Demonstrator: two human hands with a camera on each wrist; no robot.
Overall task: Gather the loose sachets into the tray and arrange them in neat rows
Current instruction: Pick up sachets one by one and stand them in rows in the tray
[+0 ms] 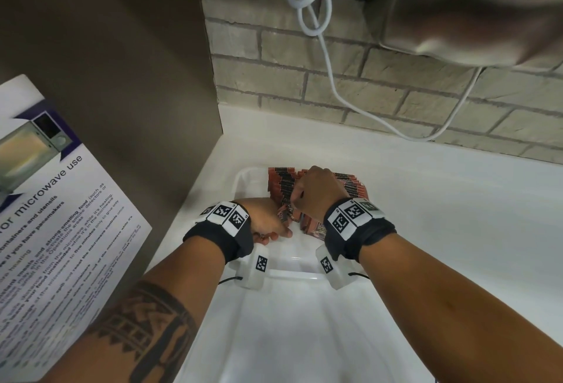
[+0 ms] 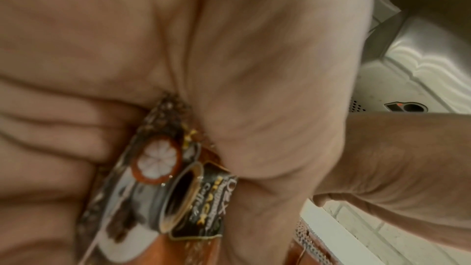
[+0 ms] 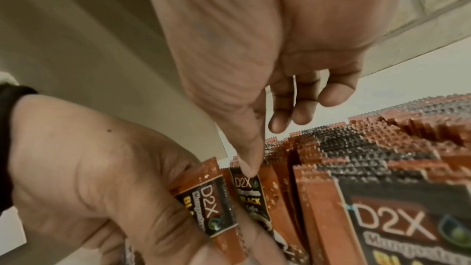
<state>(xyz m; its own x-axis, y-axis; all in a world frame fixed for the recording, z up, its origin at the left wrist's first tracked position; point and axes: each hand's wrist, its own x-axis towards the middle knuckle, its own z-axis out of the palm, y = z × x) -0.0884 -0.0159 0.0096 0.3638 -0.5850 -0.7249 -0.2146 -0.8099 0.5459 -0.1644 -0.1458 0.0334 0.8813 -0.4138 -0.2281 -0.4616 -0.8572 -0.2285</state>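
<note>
A white tray (image 1: 241,180) lies on the white counter. Orange and black sachets (image 1: 283,184) stand on edge in packed rows (image 3: 356,158) at its far end. My left hand (image 1: 271,230) is at the near left of the rows and grips a few sachets (image 3: 203,198) between thumb and fingers; the left wrist view shows one of them (image 2: 163,168) close up. My right hand (image 1: 313,190) hovers over the rows with its fingers loosely curled around nothing. Its thumb tip (image 3: 248,165) touches the top of a sachet right beside the ones I hold.
A brown cabinet side (image 1: 122,77) with a microwave notice (image 1: 61,215) stands close on the left. A brick wall (image 1: 396,93) with a hanging white cable (image 1: 335,93) is behind. A steel appliance (image 1: 472,10) overhangs the upper right. The counter (image 1: 457,215) stretches rightward.
</note>
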